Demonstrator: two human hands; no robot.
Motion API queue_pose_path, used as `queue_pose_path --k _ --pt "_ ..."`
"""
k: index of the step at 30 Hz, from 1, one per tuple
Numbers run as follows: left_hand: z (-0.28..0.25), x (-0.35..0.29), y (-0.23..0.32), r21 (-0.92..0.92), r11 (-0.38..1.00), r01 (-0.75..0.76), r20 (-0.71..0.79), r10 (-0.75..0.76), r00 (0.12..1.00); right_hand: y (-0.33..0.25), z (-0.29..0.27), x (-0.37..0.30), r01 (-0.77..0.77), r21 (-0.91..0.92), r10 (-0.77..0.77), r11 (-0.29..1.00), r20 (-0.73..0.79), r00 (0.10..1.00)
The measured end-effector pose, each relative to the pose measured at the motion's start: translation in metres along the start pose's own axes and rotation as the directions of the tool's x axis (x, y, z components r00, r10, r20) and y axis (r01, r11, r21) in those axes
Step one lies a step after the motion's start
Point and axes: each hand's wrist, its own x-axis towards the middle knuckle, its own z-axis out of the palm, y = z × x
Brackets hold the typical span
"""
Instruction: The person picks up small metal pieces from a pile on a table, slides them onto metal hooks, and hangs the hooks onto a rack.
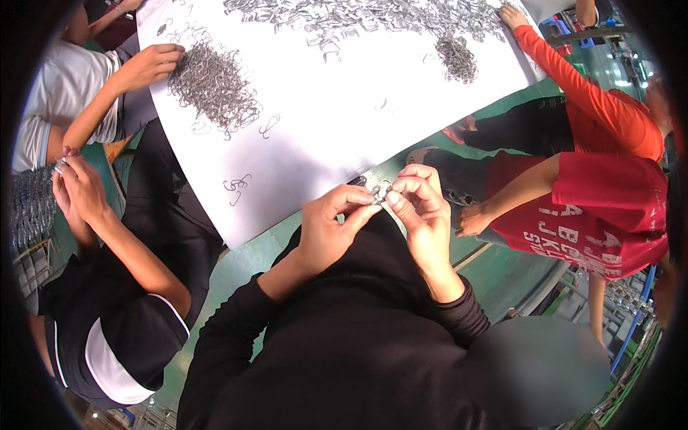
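In front of my body, beyond the table's near corner, my two hands meet fingertip to fingertip. My left hand is closed, its thumb and forefinger pinching a small silver metal piece. Close against it, the thumb and forefinger of my right hand pinch a thin curved wire hook. The fingertips partly cover both parts, so I cannot tell whether they are joined. On the white table, nearest my left hand, lie a few loose wire hooks.
A heap of wire hooks is at the table's left, with a co-worker's hand touching it. Flat metal clips spread along the far side, near a smaller dark pile. Co-workers stand on both sides; a red-sleeved arm reaches in.
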Motion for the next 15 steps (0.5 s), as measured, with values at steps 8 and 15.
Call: queue_pose_path --k 8,15 --pt "-0.053 0.116 -0.037 0.478 0.865 -0.152 -0.086 0.219 0.972 -0.002 -0.007 0.003 0.190 -0.174 -0.199 0.966 -0.039 0.979" --pt "-0.067 0.241 -0.070 0.899 0.373 0.227 -0.320 0.209 0.924 -0.002 -0.012 0.004 0.171 -0.169 -0.174 0.971 -0.001 0.985"
